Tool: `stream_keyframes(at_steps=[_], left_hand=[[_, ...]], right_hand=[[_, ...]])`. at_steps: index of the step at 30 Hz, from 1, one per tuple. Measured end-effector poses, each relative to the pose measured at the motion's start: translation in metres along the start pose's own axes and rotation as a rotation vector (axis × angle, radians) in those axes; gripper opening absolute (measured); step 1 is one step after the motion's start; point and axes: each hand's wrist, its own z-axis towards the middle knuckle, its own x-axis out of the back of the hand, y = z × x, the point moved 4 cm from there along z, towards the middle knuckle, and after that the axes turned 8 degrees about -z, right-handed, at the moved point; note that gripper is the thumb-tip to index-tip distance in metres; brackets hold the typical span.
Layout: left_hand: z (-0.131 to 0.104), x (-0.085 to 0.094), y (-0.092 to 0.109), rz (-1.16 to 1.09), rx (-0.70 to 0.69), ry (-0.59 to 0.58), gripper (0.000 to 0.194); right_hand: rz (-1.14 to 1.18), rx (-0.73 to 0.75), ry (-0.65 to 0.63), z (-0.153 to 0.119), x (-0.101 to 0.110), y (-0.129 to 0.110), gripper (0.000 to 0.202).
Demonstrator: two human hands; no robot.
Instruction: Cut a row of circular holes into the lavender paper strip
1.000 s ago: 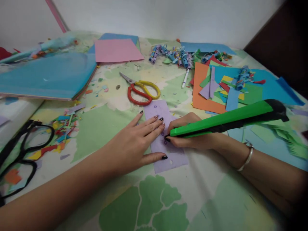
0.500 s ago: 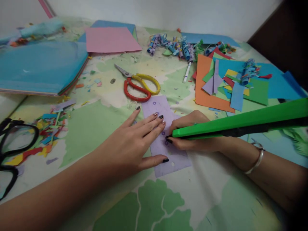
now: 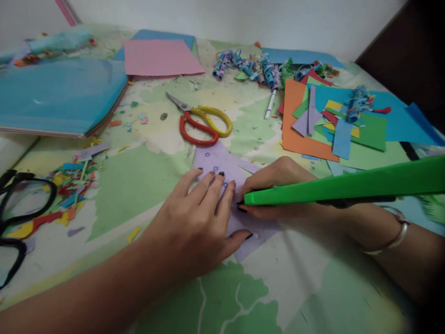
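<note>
A purple paper strip (image 3: 208,160) with small drawn circles lies slantwise on the patterned tablecloth. Across it rests my left hand (image 3: 200,222), flat, fingers spread, with dark nails. My right hand (image 3: 278,185) is closed around a long bright green tool (image 3: 333,188), whose near end is over the paper; the black part along its underside is partly hidden. Scissors (image 3: 200,124) with one red and one yellow handle lie just beyond the paper's top edge.
Blue folders (image 3: 59,97) lie at the left, above paper scraps (image 3: 76,181) and black-framed glasses (image 3: 28,199). Pink paper (image 3: 160,58), curled paper pieces (image 3: 250,67) and a white pen (image 3: 270,104) are farther back. Orange paper (image 3: 302,130) and other coloured sheets lie at the right.
The purple paper has turned, its far end shifting left and its near end right. My left hand has moved with it, fingers more bent. The green tool sits slightly lower and flatter.
</note>
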Motion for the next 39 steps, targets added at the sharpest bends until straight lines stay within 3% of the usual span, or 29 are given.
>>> stream_keyframes(at_steps=[8, 26, 29, 33, 36, 39], left_hand=[[-0.004, -0.003, -0.005, -0.087, 0.072, -0.053, 0.058], [-0.005, -0.003, -0.007, -0.09, 0.07, -0.01, 0.056], [-0.004, 0.0, -0.024, -0.157, 0.109, 0.028, 0.045], [-0.001, 0.003, -0.062, -0.174, 0.33, 0.073, 0.035], [0.0, 0.002, -0.078, -0.232, 0.444, 0.053, 0.039], [0.002, -0.003, -0.077, -0.26, 0.467, -0.009, 0.055]], right_hand=[[-0.059, -0.102, 0.081, -0.001, -0.007, 0.008, 0.01], [-0.048, -0.045, 0.148, -0.003, -0.009, 0.007, 0.009], [-0.032, -0.062, 0.152, -0.004, -0.01, 0.008, 0.009], [-0.007, -0.067, 0.169, -0.005, -0.011, 0.009, 0.01], [0.003, -0.079, 0.139, -0.005, -0.012, 0.01, 0.008], [-0.013, -0.103, 0.114, -0.004, -0.012, 0.01, 0.01]])
